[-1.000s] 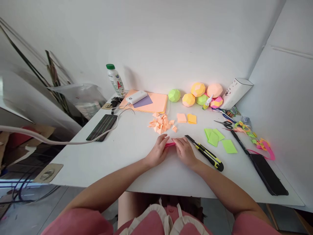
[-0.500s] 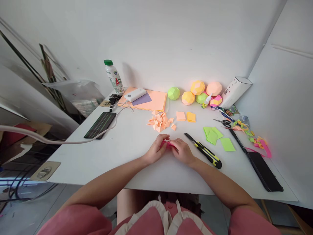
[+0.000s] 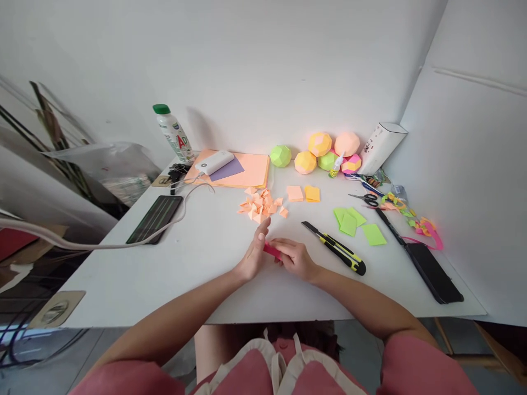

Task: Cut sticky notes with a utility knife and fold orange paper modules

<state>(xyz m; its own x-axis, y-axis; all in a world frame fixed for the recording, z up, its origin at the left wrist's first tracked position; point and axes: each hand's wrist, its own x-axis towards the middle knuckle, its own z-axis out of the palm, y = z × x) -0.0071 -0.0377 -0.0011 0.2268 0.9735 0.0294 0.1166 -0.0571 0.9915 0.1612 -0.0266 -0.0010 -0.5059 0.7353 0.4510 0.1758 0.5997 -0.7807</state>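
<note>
The right hand (image 3: pixel 297 260) pinches the pink paper (image 3: pixel 272 251) between its thumb and fingers. The paper sticks out from those fingertips toward the left hand (image 3: pixel 251 260), lying between the two hands above the table (image 3: pixel 197 280). The left hand is unfurled, fingers straight and palm turned toward the paper's end; whether palm and paper touch, I cannot tell.

Just beyond the left fingertips lies a pile of folded peach papers (image 3: pixel 259 206). Near the right hand, on its right, a black and yellow knife (image 3: pixel 338 251) lies slantwise, with green sheets (image 3: pixel 348 224) past it. Farther back sit a peach pad (image 3: pixel 295 193) and an orange pad (image 3: pixel 312 193), side by side, and paper balls (image 3: pixel 320 144) near the wall.
</note>
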